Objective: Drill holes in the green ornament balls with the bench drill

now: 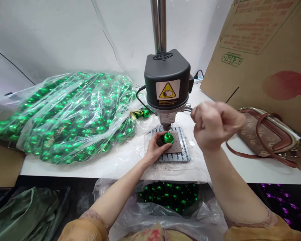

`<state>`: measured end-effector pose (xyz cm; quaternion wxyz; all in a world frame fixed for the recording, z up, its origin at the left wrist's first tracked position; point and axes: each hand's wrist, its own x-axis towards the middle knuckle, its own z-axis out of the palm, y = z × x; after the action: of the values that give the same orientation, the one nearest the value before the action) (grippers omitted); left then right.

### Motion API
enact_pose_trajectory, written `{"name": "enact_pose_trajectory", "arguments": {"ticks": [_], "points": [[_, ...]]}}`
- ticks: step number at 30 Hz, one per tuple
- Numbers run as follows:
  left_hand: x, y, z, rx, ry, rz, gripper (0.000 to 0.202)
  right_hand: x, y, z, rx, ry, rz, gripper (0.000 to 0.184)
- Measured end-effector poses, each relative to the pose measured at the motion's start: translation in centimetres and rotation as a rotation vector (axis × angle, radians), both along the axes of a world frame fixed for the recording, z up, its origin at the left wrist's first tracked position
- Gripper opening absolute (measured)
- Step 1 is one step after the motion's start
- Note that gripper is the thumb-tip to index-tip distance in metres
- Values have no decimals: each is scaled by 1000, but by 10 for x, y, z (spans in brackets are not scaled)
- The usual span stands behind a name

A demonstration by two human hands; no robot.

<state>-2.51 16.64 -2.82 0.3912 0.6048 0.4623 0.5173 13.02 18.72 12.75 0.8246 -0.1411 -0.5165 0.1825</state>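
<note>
A black bench drill press (167, 80) stands on the white table, its chuck (167, 127) pointing down. Under the chuck, my left hand (157, 145) pinches a shiny green faceted ball (169, 137) between thumb and fingers. The ball rests on a brown board (175, 147) on the slotted grey base plate (187, 155), and the drill tip meets its top. My right hand (213, 124) makes a fist at the machine's right side, wrapped round the drill press lever. Most of the lever is hidden; a thin dark rod (232, 94) shows behind the fist.
A large clear bag of green balls (77, 117) lies at the left, tied with a yellow tie (135, 114). More green balls (169, 195) lie in plastic below the table edge. At the right are a brown handbag (268, 134) and a cardboard box (261, 63). Dark crumbs surround the base.
</note>
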Motion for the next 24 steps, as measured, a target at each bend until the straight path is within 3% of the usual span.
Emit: {"name": "enact_pose_trajectory", "arguments": {"ticks": [2,6,8,10,13,14,16,19,20,24], "points": [[2,-2,4,24,20,54,48,0,4,23,-183,-12,41,46],[6,-29,18,122,159,156,37,3,14,50,-325,-46,114,44],[6,-54,25,190,297,42,35,4,15,52,-320,-62,120,43],[3,-79,28,285,450,-169,38,4,14,51,-296,-77,107,41],[-9,-94,28,405,609,-378,44,2,12,49,-274,-78,101,41],[-15,-89,27,409,617,-368,41,2,11,49,-272,-71,103,41],[-32,-61,26,363,589,-214,26,2,12,49,-265,-60,103,41],[-58,12,27,278,624,174,10,2,14,49,-264,-50,104,41],[-65,39,28,258,664,241,9,2,14,48,-263,-46,104,42],[-75,124,29,210,625,316,17,3,15,47,-264,-46,107,41]]}}
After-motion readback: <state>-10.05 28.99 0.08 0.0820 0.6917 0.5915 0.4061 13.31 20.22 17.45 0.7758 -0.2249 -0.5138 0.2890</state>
